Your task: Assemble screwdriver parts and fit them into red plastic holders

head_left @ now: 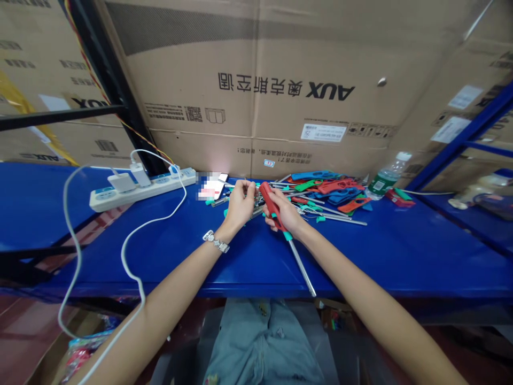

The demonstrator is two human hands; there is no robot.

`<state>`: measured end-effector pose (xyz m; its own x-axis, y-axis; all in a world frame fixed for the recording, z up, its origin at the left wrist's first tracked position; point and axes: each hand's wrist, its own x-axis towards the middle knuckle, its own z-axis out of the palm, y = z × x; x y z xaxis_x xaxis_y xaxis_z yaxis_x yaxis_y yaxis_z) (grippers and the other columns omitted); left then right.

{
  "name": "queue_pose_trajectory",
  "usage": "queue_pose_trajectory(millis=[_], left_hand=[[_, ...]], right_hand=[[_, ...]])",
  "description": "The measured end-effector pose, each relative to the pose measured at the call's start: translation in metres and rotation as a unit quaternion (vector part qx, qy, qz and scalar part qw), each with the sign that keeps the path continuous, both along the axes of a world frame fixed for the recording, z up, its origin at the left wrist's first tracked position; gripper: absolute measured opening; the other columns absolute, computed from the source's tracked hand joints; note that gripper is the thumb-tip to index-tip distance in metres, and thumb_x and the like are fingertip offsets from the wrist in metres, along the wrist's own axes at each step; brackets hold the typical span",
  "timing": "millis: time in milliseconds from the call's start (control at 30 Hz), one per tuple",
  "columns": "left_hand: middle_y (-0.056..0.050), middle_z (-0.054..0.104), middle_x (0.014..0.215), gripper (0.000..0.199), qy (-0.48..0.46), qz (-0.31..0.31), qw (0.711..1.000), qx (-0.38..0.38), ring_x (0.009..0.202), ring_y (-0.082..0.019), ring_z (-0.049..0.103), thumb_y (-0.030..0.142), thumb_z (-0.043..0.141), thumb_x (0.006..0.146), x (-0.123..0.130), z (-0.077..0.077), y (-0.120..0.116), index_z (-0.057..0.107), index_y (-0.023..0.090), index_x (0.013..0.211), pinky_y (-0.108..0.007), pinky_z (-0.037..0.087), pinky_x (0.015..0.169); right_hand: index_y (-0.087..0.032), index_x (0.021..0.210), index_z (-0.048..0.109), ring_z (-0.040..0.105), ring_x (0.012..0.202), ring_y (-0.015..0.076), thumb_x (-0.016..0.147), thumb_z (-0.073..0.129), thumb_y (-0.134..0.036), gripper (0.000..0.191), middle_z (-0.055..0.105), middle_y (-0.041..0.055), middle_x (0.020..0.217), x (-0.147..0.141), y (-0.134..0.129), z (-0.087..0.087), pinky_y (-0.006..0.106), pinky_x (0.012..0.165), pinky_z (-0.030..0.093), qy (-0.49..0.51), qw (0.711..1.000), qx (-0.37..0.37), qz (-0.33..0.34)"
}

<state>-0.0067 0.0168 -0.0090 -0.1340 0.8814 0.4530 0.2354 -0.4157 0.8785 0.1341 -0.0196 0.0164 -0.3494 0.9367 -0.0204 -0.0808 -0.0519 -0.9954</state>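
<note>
Lighter [287, 236] in right hand [289, 214] points toward the front table edge [256, 290].

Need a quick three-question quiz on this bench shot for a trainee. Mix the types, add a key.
1. Multiple choice: which way does the metal rod of the red lighter in the right hand point?
A) Toward the person
B) Toward the cardboard wall
C) Toward the power strip
2. True or false: the bottle is to the right of the pile of plastic parts.
3. Fill the gap: the silver watch is on the person's ____ wrist.

Key
1. A
2. True
3. left
</note>
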Motion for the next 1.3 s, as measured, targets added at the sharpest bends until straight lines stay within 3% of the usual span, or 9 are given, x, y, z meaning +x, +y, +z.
queue_pose_trajectory(millis=[233,367,567,700,833,933,1000,1200,1300], left_hand=[[0.001,0.061,0.078,0.012,0.076,-0.004,0.997,0.027,0.069,-0.013,0.059,0.015,0.052,0.099,0.001,-0.005,0.001,0.048,0.022,0.09,-0.029,0.047,0.068],[0.0,0.061,0.078,0.013,0.116,-0.015,0.993,0.025,0.068,-0.014,0.058,0.02,0.05,0.102,0.004,-0.006,0.002,0.049,0.021,0.089,-0.029,0.046,0.068],[-0.005,0.06,0.087,0.017,0.186,0.028,0.973,0.132,0.081,-0.019,0.057,0.023,0.043,0.104,0.002,-0.002,-0.001,0.048,0.023,0.088,-0.035,0.046,0.077],[-0.007,0.059,0.089,0.02,0.326,-0.001,0.925,0.198,0.084,-0.023,0.054,0.028,0.039,0.106,-0.004,0.002,-0.017,0.048,0.022,0.089,-0.038,0.043,0.079],[-0.013,0.063,0.102,0.012,0.503,-0.034,0.84,0.201,0.096,-0.029,0.055,0.02,0.043,0.101,-0.003,-0.002,-0.032,0.055,0.018,0.099,-0.042,0.041,0.084],[-0.016,0.063,0.108,0.017,0.583,-0.036,0.786,0.203,0.101,-0.033,0.055,0.018,0.044,0.098,0.002,-0.008,-0.03,0.057,0.014,0.109,-0.045,0.04,0.087],[-0.017,0.063,0.109,0.02,0.605,-0.037,0.77,0.201,0.101,-0.034,0.055,0.021,0.043,0.1,0.006,-0.009,-0.022,0.058,0.013,0.11,-0.045,0.04,0.087],[-0.019,0.063,0.111,0.021,0.611,0.004,0.764,0.207,0.103,-0.035,0.055,0.026,0.045,0.1,0.018,-0.004,0.005,0.06,0.013,0.107,-0.046,0.042,0.088],[-0.017,0.064,0.105,0.021,0.564,0.038,0.8,0.201,0.098,-0.033,0.056,0.024,0.041,0.102,0.018,-0.001,0.008,0.06,0.014,0.102,-0.045,0.043,0.085]], right_hand=[[-0.029,0.12,0.042,0.043,0.035,0.0107,0.099,0.047,-0.052,0.031,0.049,-0.0109,0.056,0.0,0.003,-0.003,0.018,0.033,0.034,-0.011,1.0,-0.007,-0.028],[-0.029,0.118,0.042,0.043,0.035,0.0106,0.1,0.046,-0.05,0.027,0.049,-0.0106,0.057,0.0,0.008,-0.007,0.018,0.033,0.034,-0.008,0.999,-0.025,-0.046],[-0.029,0.118,0.041,0.044,0.035,0.0113,0.1,0.044,-0.048,0.026,0.05,-0.0107,0.056,0.002,0.01,-0.008,0.019,0.033,0.035,0.003,0.999,-0.032,-0.041],[-0.029,0.115,0.041,0.044,0.035,0.0113,0.098,0.048,-0.052,0.029,0.05,-0.0109,0.057,0.007,0.011,-0.007,0.019,0.032,0.035,0.015,0.998,-0.027,-0.047],[-0.029,0.112,0.04,0.043,0.035,0.0113,0.099,0.045,-0.048,0.024,0.049,-0.0112,0.055,0.014,0.016,-0.004,0.019,0.032,0.035,0.026,0.997,-0.027,-0.073],[-0.029,0.109,0.039,0.042,0.034,0.011,0.1,0.044,-0.047,0.021,0.048,-0.0117,0.055,0.017,0.018,0.0,0.018,0.032,0.034,0.032,0.994,-0.024,-0.098],[-0.029,0.107,0.038,0.041,0.034,0.0108,0.1,0.042,-0.047,0.02,0.048,-0.0118,0.054,0.019,0.019,0.003,0.018,0.032,0.034,0.035,0.994,-0.025,-0.105],[-0.03,0.109,0.038,0.043,0.034,0.011,0.102,0.04,-0.048,0.02,0.05,-0.0118,0.055,0.022,0.019,0.007,0.018,0.033,0.035,0.052,0.993,-0.019,-0.103],[-0.028,0.108,0.039,0.044,0.032,0.0115,0.104,0.037,-0.042,0.015,0.051,-0.0112,0.052,0.023,0.019,0.006,0.018,0.032,0.035,0.051,0.993,-0.019,-0.103]])
